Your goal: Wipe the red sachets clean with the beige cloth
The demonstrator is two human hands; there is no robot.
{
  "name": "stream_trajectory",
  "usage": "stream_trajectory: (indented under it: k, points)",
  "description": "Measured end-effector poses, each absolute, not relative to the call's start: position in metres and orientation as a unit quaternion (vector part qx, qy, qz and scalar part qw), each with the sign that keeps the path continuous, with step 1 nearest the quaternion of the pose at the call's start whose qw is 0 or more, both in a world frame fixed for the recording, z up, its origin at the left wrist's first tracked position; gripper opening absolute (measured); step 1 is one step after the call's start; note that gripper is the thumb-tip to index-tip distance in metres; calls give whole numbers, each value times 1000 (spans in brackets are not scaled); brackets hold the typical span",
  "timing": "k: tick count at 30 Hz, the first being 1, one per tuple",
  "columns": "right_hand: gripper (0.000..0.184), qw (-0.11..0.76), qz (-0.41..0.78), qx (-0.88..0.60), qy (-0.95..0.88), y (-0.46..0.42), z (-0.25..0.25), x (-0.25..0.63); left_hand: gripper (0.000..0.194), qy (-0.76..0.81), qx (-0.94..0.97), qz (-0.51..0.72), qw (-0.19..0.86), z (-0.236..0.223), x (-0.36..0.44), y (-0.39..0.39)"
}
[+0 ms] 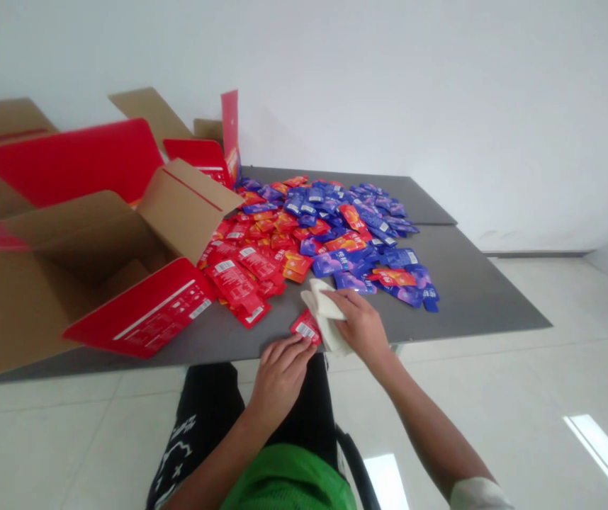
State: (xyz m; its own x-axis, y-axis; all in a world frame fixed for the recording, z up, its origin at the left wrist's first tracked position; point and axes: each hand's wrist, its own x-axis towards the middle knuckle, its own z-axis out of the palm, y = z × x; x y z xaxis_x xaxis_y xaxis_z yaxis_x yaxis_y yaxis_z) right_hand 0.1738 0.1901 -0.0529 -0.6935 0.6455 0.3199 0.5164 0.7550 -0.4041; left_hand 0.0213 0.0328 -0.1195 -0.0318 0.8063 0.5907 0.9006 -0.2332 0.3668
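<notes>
At the table's front edge lies a red packet [307,326] with a white barcode label. My left hand [281,372] holds the near end of this packet against the tabletop, fingers together and pointing forward; the thumb is hard to make out. A folded off-white cloth [329,312] is gripped in my right hand [360,322], its fingers closed around the upper part. The cloth covers the right side of the packet and hangs down to the table edge.
Red and orange packets [240,276] and blue-purple packets [336,262] form a wide loose pile on the grey table [474,297]. An open cardboard box [139,312] stands on the left, its flaps spread. Another open box [198,152] is behind, near the wall.
</notes>
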Motion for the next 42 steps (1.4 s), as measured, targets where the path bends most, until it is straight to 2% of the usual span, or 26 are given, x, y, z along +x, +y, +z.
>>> stream_trajectory:
  k: [4, 9, 12, 15, 18, 22, 26, 30, 33, 37, 39, 42]
  points:
    - [52, 178, 188, -250, -933, 166, -65, 167, 24, -627, -684, -368, 61, -123, 22, 31]
    - [47, 178, 149, -348, -908, 206, -61, 172, 31, -623, -685, -375, 45, -121, 22, 31]
    - [47, 206, 127, -368, -898, 209, -52, 175, 30, -627, -678, -382, 31, -121, 24, 32]
    - [53, 220, 155, -298, -916, 182, -55, 170, 27, -637, -673, -374, 22, -123, 26, 30]
    - [55, 181, 186, -243, -935, 165, -64, 165, 21, -651, -665, -367, 20, -124, 26, 29]
    - [49, 181, 163, -312, -918, 200, -66, 166, 33, -635, -674, -378, 13, -120, 25, 29]
    - [49, 191, 108, -365, -905, 224, -51, 172, 32, -632, -669, -390, 18, -118, 25, 31]
    - [62, 193, 142, -283, -929, 183, -51, 169, 27, -642, -665, -381, 18, -123, 26, 30]
    - [57, 158, 181, -244, -939, 166, -61, 163, 21, -654, -656, -377, 16, -125, 26, 29]
    - [49, 172, 167, -313, -919, 199, -62, 165, 32, -634, -671, -384, 8, -122, 25, 30]
    - [47, 171, 133, -353, -910, 215, -56, 169, 31, -633, -669, -389, 12, -120, 25, 31]
    - [57, 183, 115, -346, -913, 204, -50, 171, 30, -636, -668, -385, 16, -121, 26, 31]
